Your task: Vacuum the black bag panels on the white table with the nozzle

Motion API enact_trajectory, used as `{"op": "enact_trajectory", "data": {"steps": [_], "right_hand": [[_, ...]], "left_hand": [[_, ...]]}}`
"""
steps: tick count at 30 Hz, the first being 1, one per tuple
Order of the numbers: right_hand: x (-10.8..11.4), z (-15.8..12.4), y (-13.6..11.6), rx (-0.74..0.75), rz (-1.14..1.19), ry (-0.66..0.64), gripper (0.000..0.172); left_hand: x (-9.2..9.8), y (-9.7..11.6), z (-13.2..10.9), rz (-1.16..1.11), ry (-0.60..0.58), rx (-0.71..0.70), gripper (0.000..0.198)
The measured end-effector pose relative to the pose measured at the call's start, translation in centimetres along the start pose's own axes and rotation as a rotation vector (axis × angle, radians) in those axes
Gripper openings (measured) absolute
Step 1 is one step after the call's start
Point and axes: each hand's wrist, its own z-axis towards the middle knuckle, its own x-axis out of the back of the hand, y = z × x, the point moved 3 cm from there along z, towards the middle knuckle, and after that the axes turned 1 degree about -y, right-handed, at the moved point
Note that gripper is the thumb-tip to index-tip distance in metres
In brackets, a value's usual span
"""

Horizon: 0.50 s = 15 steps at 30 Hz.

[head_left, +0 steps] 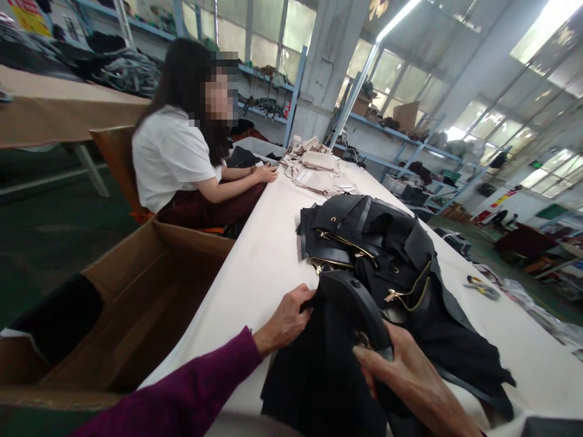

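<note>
Head view: left hand (285, 321), right hand (401, 376) gripping 1 black garment (319, 382).

- Left hand (285, 318), purple sleeve (182, 388): lower centre, pinching the edge of a black cloth garment (314, 379).
- Right hand (410, 379): lower right, gripping curved black leather trim (350, 309).
- Centre right: black jacket with gold zippers (368, 255) on a white-covered worktable (255, 273).
- Lower left: open cardboard box (136, 315) beside the table.
- Upper left: seated co-worker (173, 158), near beige fabric pieces (314, 173).
</note>
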Motion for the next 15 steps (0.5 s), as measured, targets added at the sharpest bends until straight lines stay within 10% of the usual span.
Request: {"op": "enact_trajectory", "data": {"steps": [9, 15], "right_hand": [[2.5, 1.4, -1.5, 0.098, 0.014, 0.175, 0.029], [4.5, -4.3, 1.0, -0.081, -0.123, 0.315, 0.041]], "left_hand": [[0.5, 0.0, -0.1, 0.136, 0.021, -0.023, 0.017], [7.6, 3.1, 3.8, 0.241, 0.137, -0.065, 0.018]]}}
